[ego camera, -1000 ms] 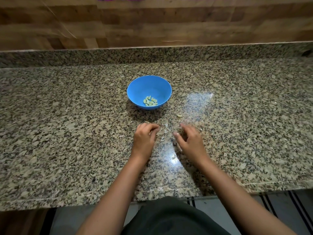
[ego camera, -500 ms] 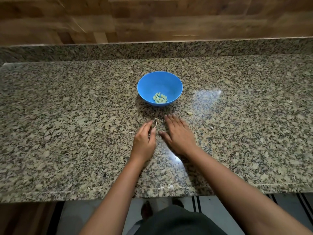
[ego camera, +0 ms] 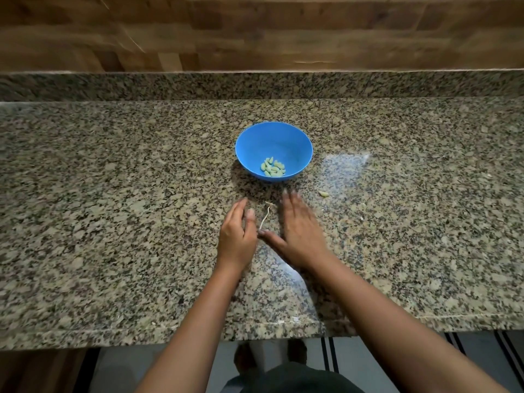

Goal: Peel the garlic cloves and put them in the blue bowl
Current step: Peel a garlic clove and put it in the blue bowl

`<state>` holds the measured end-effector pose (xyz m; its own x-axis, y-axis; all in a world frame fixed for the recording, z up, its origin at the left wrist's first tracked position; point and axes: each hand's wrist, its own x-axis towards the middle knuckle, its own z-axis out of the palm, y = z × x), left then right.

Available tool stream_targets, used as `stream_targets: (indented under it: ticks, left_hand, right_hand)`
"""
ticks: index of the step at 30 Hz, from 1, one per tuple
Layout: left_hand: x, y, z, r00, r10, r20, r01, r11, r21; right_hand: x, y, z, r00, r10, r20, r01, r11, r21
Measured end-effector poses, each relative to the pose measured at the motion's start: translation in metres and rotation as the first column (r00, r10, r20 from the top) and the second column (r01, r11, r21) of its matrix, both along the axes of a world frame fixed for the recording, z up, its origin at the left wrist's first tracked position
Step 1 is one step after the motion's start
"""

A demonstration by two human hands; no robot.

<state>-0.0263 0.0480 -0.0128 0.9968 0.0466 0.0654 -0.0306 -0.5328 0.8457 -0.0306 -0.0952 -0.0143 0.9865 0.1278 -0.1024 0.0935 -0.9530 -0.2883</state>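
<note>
A round blue plastic bowl (ego camera: 255, 143) on the speckled granite worktop (ego camera: 113, 222) holds peeled pale-green garlic cloves (ego camera: 272, 167). One loose clove (ego camera: 323, 194) lies to its right, lengthwise left-to-right. The left hand (ego camera: 236, 234) and right hand (ego camera: 300, 231), straight-fingered and empty, flank a thin pale peel strip (ego camera: 263, 219) running near-to-far.

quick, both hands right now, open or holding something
Left hand: open, holding nothing.
Right hand: open, fingers straight, holding nothing; it is blurred.
</note>
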Motion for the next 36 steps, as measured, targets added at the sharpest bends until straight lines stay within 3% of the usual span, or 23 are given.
stream_targets:
  ticks: [5, 8, 11, 13, 16, 19, 21, 23, 25, 29, 32, 36]
  left_hand:
    - [0.004, 0.009, 0.007, 0.996, 0.075, -0.039, -0.080, 0.988, -0.131]
    - [0.000, 0.005, 0.011, 0.976, 0.170, -0.138, -0.207, 0.922, -0.328]
    - [-0.009, -0.004, 0.015, 0.931, 0.205, -0.301, -0.357, 0.686, -0.635]
    - [-0.014, -0.009, 0.018, 0.915, 0.153, -0.374, -0.395, 0.535, -0.747]
    - [-0.013, -0.015, 0.018, 0.892, 0.013, -0.451, -0.414, 0.419, -0.808]
    - [-0.010, -0.016, 0.020, 0.820, -0.201, -0.536, -0.486, 0.251, -0.837]
    - [-0.009, -0.016, 0.020, 0.777, -0.292, -0.557, -0.529, 0.175, -0.830]
    - [-0.007, -0.017, 0.018, 0.795, -0.319, -0.516, -0.541, 0.011, -0.841]
    - [-0.005, -0.015, 0.019, 0.832, -0.291, -0.473, -0.522, -0.122, -0.844]
    - [-0.006, -0.003, 0.016, 0.878, -0.193, -0.437, -0.471, -0.200, -0.859]
    - [-0.007, 0.002, 0.013, 0.888, -0.143, -0.438, -0.460, -0.239, -0.855]
    - [-0.009, -0.001, 0.013, 0.896, -0.048, -0.442, -0.439, -0.258, -0.861]
  right_hand:
    - [0.029, 0.022, 0.002, 0.989, 0.137, 0.062, -0.142, 0.986, 0.092]
    - [0.017, 0.017, 0.000, 0.986, 0.117, 0.118, -0.148, 0.945, 0.292]
    - [-0.007, 0.015, -0.006, 0.976, 0.057, 0.211, -0.142, 0.900, 0.413]
    - [-0.014, 0.017, -0.003, 0.983, -0.041, 0.181, -0.058, 0.858, 0.510]
    - [-0.015, 0.025, 0.014, 0.970, -0.220, 0.101, 0.096, 0.734, 0.672]
    - [-0.019, 0.036, 0.035, 0.981, -0.177, 0.075, 0.059, 0.649, 0.758]
    - [-0.024, 0.036, 0.046, 0.988, -0.150, -0.026, 0.102, 0.526, 0.844]
    - [-0.029, 0.024, 0.047, 0.973, -0.222, -0.062, 0.161, 0.460, 0.873]
    - [-0.040, 0.007, 0.039, 0.962, -0.266, -0.055, 0.210, 0.597, 0.774]
    - [-0.067, -0.007, 0.015, 0.992, -0.077, -0.105, 0.106, 0.946, 0.306]
    - [-0.061, -0.003, 0.000, 0.996, 0.029, -0.079, -0.032, 0.999, -0.042]
    - [-0.018, 0.003, -0.005, 0.996, 0.087, -0.034, -0.089, 0.993, -0.079]
